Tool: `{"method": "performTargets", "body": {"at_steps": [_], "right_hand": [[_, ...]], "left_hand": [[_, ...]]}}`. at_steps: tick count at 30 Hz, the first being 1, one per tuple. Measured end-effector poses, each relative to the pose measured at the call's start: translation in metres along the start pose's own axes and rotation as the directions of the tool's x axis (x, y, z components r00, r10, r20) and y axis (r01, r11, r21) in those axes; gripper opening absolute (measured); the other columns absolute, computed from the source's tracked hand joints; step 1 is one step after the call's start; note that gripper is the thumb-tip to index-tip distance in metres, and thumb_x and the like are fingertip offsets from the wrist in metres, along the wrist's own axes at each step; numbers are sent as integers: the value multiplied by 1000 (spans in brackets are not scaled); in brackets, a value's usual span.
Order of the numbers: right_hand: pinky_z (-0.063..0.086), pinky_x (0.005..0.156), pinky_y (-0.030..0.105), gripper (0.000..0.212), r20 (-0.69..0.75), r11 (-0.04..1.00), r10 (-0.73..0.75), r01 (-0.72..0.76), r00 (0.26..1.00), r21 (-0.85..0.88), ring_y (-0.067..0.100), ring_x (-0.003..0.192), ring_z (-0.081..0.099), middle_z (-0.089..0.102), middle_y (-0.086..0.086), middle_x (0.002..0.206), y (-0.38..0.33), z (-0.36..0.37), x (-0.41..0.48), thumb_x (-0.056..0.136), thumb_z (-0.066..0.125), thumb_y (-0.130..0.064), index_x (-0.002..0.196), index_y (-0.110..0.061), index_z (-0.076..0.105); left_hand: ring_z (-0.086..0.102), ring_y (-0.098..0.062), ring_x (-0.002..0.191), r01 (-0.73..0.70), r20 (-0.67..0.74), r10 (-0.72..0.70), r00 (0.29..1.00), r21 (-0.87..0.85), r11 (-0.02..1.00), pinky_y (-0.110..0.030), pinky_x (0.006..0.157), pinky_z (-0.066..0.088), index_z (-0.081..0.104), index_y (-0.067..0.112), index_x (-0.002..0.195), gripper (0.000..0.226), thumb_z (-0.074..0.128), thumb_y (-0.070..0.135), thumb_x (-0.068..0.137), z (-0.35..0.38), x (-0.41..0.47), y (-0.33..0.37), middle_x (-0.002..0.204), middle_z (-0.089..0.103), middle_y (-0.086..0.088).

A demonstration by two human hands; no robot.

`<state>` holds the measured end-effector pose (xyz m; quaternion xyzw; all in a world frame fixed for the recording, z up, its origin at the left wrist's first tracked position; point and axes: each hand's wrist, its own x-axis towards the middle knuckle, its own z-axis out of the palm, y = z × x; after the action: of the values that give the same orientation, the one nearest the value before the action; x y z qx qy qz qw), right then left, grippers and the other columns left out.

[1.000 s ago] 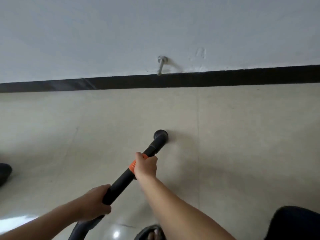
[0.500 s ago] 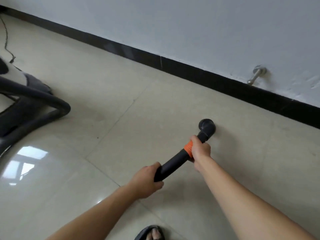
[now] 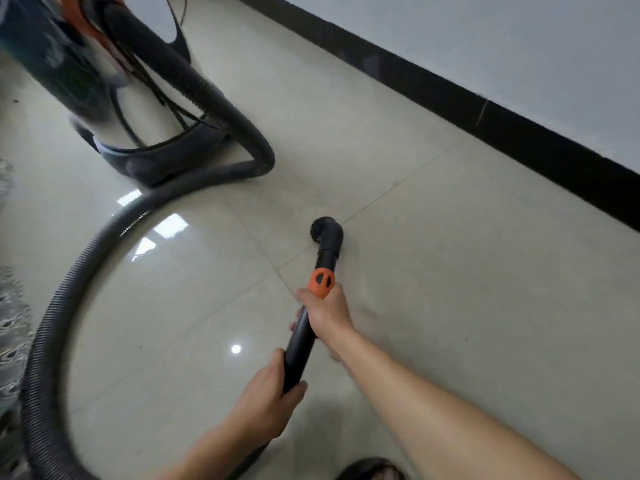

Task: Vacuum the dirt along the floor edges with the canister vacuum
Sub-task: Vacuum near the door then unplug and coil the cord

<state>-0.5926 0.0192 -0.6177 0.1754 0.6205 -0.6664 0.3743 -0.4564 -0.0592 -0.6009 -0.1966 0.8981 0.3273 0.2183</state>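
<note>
Canister vacuum (image 3: 145, 109): nozzle (image 3: 327, 233) has swung away from the baseboard (image 3: 485, 123).
Fingers of your left hand (image 3: 266, 400) and right hand (image 3: 325, 310) clasp the wand (image 3: 301, 341); the edge waits.

I record my wand (image 3: 300, 344) black with an orange collar (image 3: 322, 282), the hose (image 3: 52, 323) ribbed grey, tiles (image 3: 467, 306) beige, skirting (image 3: 519, 136) black.

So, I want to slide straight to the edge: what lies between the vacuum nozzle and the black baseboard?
Only bare tile floor, with a grout line, in the head view; nothing stands between nozzle and baseboard.
</note>
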Motion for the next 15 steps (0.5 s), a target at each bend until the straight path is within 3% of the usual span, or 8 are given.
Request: {"method": "performTargets", "body": {"at_steps": [4, 7, 9, 13, 15], "right_hand": [[55, 50, 35, 36, -42, 991, -56, 51, 998, -123, 25, 41, 61, 62, 14, 77, -9, 17, 11, 83, 63, -20, 113, -10, 44], [61, 61, 46, 36, 47, 979, -9, 19, 999, -202, 23, 45, 60, 61, 12, 78, -11, 41, 9, 82, 64, -21, 112, -12, 46], [59, 56, 38, 34, 4, 979, -24, 25, 1000, -201, 23, 44, 61, 63, 12, 77, -7, 45, 8, 83, 63, -22, 112, -12, 47], [51, 49, 30, 30, -263, 997, -79, 73, 962, -31, 23, 40, 60, 62, 12, 69, -22, 13, 27, 85, 64, -18, 108, -7, 50], [50, 47, 30, 31, -260, 997, -75, 78, 963, 1, 24, 40, 58, 60, 13, 67, -34, 7, 40, 85, 64, -15, 110, -4, 50]], "left_hand": [[52, -14, 60, 67, -63, -79, 995, -177, 982, -26, 54, 39, 39, 15, 89, 25, 62, 25, 87, 0, 6, 7, 77, 57, -3], [55, -17, 64, 127, -60, -147, 987, -256, 958, -30, 58, 44, 40, 12, 93, 27, 63, 25, 87, -3, -4, -1, 80, 59, -7], [54, -17, 65, 128, -37, -139, 990, -212, 969, -30, 60, 44, 38, 13, 92, 27, 62, 25, 88, -12, 2, -7, 79, 57, -4], [54, -26, 75, -7, 25, 6, 1000, 10, 1000, -33, 64, 39, 34, 17, 95, 28, 59, 27, 87, -25, 39, 13, 87, 57, -7], [54, -28, 76, -34, 24, 34, 999, -2, 999, -35, 66, 41, 33, 17, 96, 27, 57, 27, 88, -26, 52, 22, 90, 58, -10]]}}
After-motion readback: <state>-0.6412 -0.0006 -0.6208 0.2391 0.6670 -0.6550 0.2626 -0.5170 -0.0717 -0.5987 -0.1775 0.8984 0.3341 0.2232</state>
